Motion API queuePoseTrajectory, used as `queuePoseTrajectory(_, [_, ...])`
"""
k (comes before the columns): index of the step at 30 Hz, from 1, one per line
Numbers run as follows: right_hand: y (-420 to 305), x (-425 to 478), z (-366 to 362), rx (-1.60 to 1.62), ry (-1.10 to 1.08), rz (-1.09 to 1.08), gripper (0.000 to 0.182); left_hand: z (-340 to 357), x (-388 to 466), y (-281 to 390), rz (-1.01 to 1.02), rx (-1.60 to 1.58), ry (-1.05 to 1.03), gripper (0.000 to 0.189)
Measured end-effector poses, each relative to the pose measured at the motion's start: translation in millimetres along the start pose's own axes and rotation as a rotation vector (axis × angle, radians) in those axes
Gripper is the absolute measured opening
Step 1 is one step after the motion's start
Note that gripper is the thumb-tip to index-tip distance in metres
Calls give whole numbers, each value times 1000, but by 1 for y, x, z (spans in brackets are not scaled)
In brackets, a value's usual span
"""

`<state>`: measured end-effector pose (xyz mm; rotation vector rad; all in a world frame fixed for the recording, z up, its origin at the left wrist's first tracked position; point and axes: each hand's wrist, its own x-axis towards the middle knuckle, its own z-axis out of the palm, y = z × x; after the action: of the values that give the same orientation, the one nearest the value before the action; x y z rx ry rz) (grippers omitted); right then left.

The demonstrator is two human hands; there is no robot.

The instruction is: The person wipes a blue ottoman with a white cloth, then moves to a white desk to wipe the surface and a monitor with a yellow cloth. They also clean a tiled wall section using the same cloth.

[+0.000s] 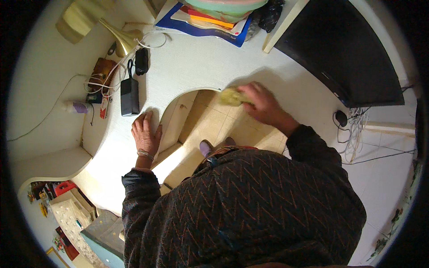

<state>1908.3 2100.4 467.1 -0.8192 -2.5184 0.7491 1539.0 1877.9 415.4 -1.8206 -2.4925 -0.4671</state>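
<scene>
My right hand grips a crumpled yellow-green cloth at the front edge of a white desk. Both hand and cloth are blurred, and the cloth overlaps the edge, so I cannot tell whether it touches the top. On the left part of the same top, my left hand lies palm down with nothing in it. Just beyond its fingertips is a dark power bank with a strap loop. A smaller black case-like object lies behind that.
A gold lamp and white cables crowd the left back. Papers and a blue folder lie under a pastel basin. To the right stands a black screen, with bundled cables below it.
</scene>
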Motion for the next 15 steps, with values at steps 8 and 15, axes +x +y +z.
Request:
queuePoseTrajectory(8, [9,34,36,-288,114,-100,39,-2,1,2,-30,-13,-33,69])
queuePoseTrajectory(15, [-16,124,84,-409,140,-161,20,-7,-1,1,-30,-31,-34,70])
